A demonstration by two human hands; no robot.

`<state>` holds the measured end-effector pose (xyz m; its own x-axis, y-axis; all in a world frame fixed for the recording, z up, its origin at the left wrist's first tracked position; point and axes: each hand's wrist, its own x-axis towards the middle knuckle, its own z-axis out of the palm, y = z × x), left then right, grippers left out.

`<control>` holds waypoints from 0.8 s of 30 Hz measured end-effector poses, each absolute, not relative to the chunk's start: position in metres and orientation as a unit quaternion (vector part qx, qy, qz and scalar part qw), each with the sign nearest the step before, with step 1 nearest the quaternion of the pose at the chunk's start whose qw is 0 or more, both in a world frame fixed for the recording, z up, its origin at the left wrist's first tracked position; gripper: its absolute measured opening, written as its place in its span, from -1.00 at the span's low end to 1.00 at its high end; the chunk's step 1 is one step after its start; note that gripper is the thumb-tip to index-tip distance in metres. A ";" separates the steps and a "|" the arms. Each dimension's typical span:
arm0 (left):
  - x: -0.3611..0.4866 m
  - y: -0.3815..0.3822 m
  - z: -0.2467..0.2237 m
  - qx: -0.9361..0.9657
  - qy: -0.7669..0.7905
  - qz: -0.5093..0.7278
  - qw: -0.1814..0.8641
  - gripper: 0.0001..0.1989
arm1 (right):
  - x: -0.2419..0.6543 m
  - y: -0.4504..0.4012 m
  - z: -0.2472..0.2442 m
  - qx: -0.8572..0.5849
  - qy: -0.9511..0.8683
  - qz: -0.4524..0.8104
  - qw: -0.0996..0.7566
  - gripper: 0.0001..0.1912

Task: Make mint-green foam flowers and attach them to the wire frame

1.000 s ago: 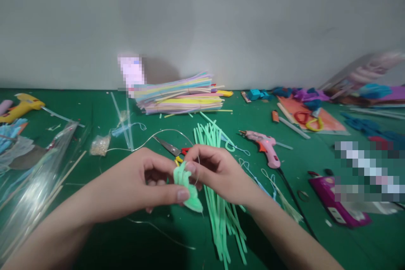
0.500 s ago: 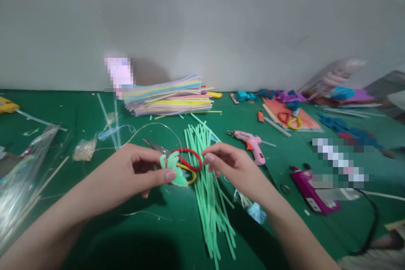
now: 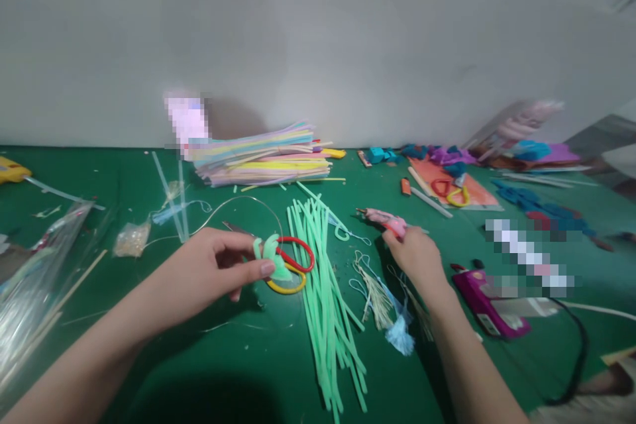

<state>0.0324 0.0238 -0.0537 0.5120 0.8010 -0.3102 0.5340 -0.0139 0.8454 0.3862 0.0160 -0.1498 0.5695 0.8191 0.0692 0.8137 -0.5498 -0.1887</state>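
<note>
Green and fuzzy, a small piece (image 3: 271, 250) is sitting in the left hand's (image 3: 209, 271) pinched grip, apparently for steadiness, near the scissors (image 3: 294, 267); the right hand (image 3: 417, 258) is covering the glue gun's (image 3: 382, 218) rear, how tightly I can't tell.

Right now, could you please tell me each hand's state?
Left hand: closed, pinching the light green piece between thumb and fingers.
Right hand: at the pink glue gun; whether its grip is closed cannot be told.

green fuzzy piece (image 3: 282, 270): looped, pinched, strands up toward 12 o'clock | pink glue gun (image 3: 383, 218): at its 2 o'clock, nozzle pointed toward 9, handle was covered
</note>
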 end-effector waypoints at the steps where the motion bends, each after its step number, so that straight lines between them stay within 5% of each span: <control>1: 0.032 0.024 -0.055 0.702 0.474 0.129 0.516 -0.79 | 0.384 0.014 -0.145 -0.886 -0.450 0.011 0.113 -0.61; 4: 0.031 0.025 -0.056 0.699 0.473 0.130 0.520 -0.72 | 0.368 -0.001 -0.126 -0.889 -0.423 -0.008 0.176 -0.54; 6: 0.031 0.024 -0.055 0.696 0.475 0.133 0.522 -0.67 | 0.348 -0.015 -0.115 -0.856 -0.416 -0.025 0.305 -0.48; 11: 0.033 0.018 -0.050 0.679 0.472 0.143 0.544 -0.69 | 0.285 -0.040 -0.109 -0.736 -0.468 0.067 0.484 -0.67; 24: 0.040 0.009 -0.047 0.639 0.478 0.145 0.585 -0.72 | 0.261 -0.055 -0.131 -0.707 -0.502 0.082 0.491 -0.66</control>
<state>0.0404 0.0087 -0.0472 0.5017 0.7806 -0.3728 0.4409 0.1400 0.8866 0.2613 -0.0554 -0.1309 0.4829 0.7903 0.3772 0.6301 -0.0144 -0.7764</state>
